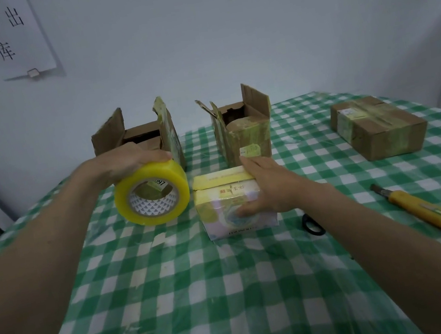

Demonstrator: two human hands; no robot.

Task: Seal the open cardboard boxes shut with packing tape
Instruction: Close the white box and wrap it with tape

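Right now the person's left hand is gripping a roll of yellow packing tape from above, fingers curled over its top edge, the roll standing on edge with its cardboard core facing the camera. Just to that hand's right, the right hand is resting on a small pale box: straight fingers are lying flat across its top flap while the thumb is pressing against the front face. A seam is showing between the flap and the box body, and yellow tape is running along the flap.

Directly behind the left hand, an open cardboard box is standing with its flaps upright; brown cardboard inserts are showing inside. Behind the right hand, a second open box is holding a rounded brown object, and yellowed tape is clinging to its walls. Well off to the right hand's far right, a closed taped box is lying flat.

Near the right forearm, a yellow utility knife is lying on the green checked tablecloth, and a black loop, partly hidden by the arm, is sitting just beside the wrist. A paper sign is hanging on the wall beyond.
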